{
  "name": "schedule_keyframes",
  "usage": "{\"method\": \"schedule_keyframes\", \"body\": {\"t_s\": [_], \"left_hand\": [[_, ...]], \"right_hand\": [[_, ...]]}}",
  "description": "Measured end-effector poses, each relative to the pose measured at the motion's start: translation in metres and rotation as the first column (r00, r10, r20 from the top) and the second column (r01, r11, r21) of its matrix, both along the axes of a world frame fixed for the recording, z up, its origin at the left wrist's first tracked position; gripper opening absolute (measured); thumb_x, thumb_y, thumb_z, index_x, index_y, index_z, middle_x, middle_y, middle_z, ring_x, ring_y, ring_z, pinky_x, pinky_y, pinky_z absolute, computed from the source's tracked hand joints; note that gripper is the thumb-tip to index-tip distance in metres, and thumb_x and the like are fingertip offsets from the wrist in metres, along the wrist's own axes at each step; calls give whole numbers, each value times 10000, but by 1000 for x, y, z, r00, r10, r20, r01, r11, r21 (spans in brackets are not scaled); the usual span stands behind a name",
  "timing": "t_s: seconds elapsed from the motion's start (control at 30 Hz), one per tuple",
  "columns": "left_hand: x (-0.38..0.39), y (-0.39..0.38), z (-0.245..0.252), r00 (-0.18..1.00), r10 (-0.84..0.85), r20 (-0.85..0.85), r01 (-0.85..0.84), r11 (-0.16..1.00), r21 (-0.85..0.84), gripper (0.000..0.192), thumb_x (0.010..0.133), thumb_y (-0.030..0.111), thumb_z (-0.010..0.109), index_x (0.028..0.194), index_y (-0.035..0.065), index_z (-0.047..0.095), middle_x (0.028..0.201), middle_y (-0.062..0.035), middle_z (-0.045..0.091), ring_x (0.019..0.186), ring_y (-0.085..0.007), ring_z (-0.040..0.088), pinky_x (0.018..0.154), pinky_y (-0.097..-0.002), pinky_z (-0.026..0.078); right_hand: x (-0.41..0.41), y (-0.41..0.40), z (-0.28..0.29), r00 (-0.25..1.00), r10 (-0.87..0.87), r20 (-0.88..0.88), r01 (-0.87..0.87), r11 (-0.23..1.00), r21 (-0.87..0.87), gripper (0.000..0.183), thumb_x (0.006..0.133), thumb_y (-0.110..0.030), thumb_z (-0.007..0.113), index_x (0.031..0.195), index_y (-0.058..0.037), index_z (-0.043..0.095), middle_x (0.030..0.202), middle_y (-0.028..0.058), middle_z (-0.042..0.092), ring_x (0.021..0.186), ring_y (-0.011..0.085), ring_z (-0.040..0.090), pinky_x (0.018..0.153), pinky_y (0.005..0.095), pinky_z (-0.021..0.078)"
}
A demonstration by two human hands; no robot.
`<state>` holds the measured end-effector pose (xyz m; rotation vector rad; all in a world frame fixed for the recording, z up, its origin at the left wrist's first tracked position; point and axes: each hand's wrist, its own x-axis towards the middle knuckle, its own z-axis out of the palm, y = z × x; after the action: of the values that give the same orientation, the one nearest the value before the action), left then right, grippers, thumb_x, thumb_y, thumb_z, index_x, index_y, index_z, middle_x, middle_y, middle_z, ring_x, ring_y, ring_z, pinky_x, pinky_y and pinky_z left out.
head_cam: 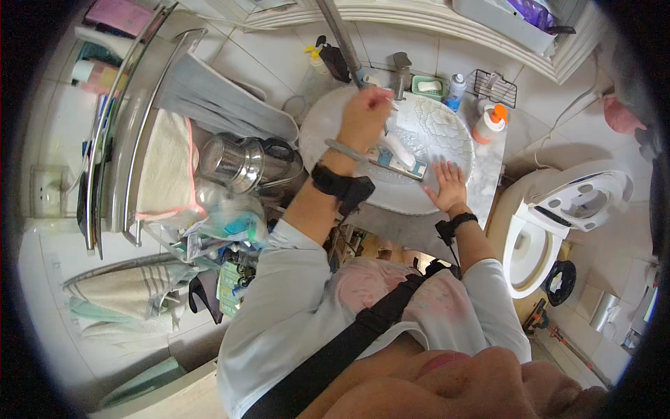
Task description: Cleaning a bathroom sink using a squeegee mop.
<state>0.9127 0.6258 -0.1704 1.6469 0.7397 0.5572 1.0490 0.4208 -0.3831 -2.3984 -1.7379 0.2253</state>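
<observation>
My left hand is closed around the metal pole of a mop-like cleaning tool, above the washbasin. Inside the oval white basin lies the tool's head, blue and white with a pale plastic joint. My left forearm hides part of that head. Clear water shows around it. With fingers spread, my right hand rests on the basin's front right wall, close to the head's right end, and holds nothing. Behind the basin stands a grey faucet.
Along the counter stand a green soap dish, a blue spray can, an orange-topped pump bottle and a dark spray bottle. A toilet is on the right. Towels and a steel pot crowd the left.
</observation>
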Motion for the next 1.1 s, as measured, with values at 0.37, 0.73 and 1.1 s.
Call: {"method": "schedule_keyframes", "body": {"t_s": [0.37,0.73,1.1], "left_hand": [[-25,20,54,968,80,240,-190,857,479,199,877,71,472,1055,8,409,838,-39,507,827,-126,530,715,-256,441],[-145,-37,87,932,12,363,-163,907,389,481,730,4,610,1164,27,405,921,-80,527,896,-191,531,912,-388,343],[-130,-29,60,973,-109,205,-47,772,634,55,759,78,563,762,54,514,698,-61,533,671,-218,509,934,-445,330]], "right_hand": [[32,174,4,-346,70,-936,529,838,-133,558,810,51,436,1327,-30,246,1071,143,489,878,220,554,792,284,491],[32,233,8,18,-217,-976,610,776,-162,370,797,9,379,1153,101,346,1099,296,487,959,386,540,844,375,470],[56,223,75,994,0,110,-6,998,56,650,734,-261,570,1285,-2,344,1377,193,266,1273,335,256,1053,398,212]]}}
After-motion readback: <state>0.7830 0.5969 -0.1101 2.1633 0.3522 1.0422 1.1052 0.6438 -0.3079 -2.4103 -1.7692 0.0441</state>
